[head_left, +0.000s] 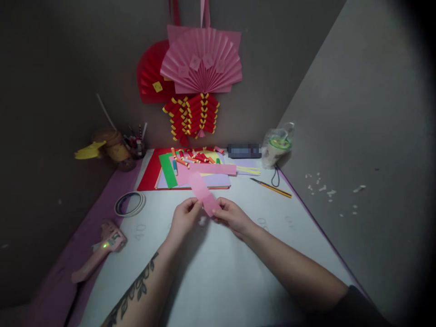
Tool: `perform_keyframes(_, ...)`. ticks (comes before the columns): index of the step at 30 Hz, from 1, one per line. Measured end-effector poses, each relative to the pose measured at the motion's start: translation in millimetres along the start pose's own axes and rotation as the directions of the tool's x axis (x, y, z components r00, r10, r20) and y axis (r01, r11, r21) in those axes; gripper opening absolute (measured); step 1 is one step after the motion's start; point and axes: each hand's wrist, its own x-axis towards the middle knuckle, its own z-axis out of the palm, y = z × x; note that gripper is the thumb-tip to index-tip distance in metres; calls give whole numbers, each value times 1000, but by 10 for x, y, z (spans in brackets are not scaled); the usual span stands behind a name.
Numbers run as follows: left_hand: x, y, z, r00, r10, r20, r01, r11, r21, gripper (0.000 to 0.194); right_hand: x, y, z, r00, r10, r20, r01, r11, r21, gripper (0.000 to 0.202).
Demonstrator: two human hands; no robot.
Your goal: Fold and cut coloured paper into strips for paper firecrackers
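Observation:
A pink paper strip (pixel 203 193) is held up over the white work surface, slanting from upper left to lower right. Its left edge is pinched between thumb and fingers of my left hand (pixel 186 215). At the strip's lower right corner, my right hand (pixel 234 217) grips it in the same way. Just beyond lies a second pink strip (pixel 218 169) on a stack of coloured paper. Several small red and orange paper rolls (pixel 200 157) with yellow ends are scattered on that stack.
On the left are rolls of tape (pixel 130 204) and a pink glue gun (pixel 102 249) with a lit green light. A craft knife (pixel 270 187) lies right. Drink cups (pixel 117 150) (pixel 276 147) stand at the back corners. Paper fans (pixel 204 59) and red firecracker decorations (pixel 203 113) hang on the wall.

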Motion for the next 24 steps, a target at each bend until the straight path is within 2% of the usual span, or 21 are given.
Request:
perform_keyframes(2, -6, 20, -12, 1000, 17, -14, -16, 999, 44, 23, 3, 9, 0, 989, -141, -49, 137, 988, -72, 27)
perform_keyframes(4, -24, 46, -1, 999, 43, 1, -43, 993, 114, 22, 2, 7, -6, 954, -283, -94, 269, 953, -139, 31)
perform_keyframes(7, -58, 77, 28, 998, 46, 45, -55, 971, 231, 23, -3, 6, -25, 918, -392, -65, 363, 893, -265, 26)
perform_keyframes(10, -68, 79, 36, 996, 41, 79, -63, 954, 294, 25, 2, 41, -51, 922, -384, -51, 349, 880, -323, 21)
perform_keyframes(16, -36, 33, -6, 994, 34, 101, -63, 951, 303, 26, 41, 112, -83, 956, -288, -57, 269, 938, -219, 24)
perform_keyframes(21, 4, -39, -18, 991, -14, 131, -9, 985, 172, 31, 51, 39, -76, 956, -273, -106, 247, 945, -214, 15)
perform_keyframes(24, 8, -76, -2, 966, -161, 202, 168, 986, -18, 45, 27, -17, -74, 927, -333, -175, 287, 927, -240, 14)
